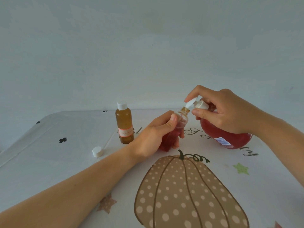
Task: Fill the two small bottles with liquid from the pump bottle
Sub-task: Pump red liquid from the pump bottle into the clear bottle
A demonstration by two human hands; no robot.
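While pressing the pump, confirm the nozzle (189, 104) in line with the mouth of the open small bottle (183, 116), tip just above the rim, touching or nearly so. Note the left hand (153, 137) curled firmly around the lower body of that bottle, thumb laid up along the shoulder. Note the bottle's long axis leaning up and to the right, mouth toward the pump bottle (230, 137). Read the fill as partial: red in the lower part, clear wall near the neck. Note the right hand (220, 112) clasping the pump bottle at the neck, forefinger on top of the pump head, thumb under the collar, body leaning left toward the open mouth. Expect spillage down the outside on any drift in tilt. Note the capped small bottle (124, 125) upright on the table (49, 162), just left of the left hand. Find the loose cap (97, 151) in front of it, on the left hand's side for closing.
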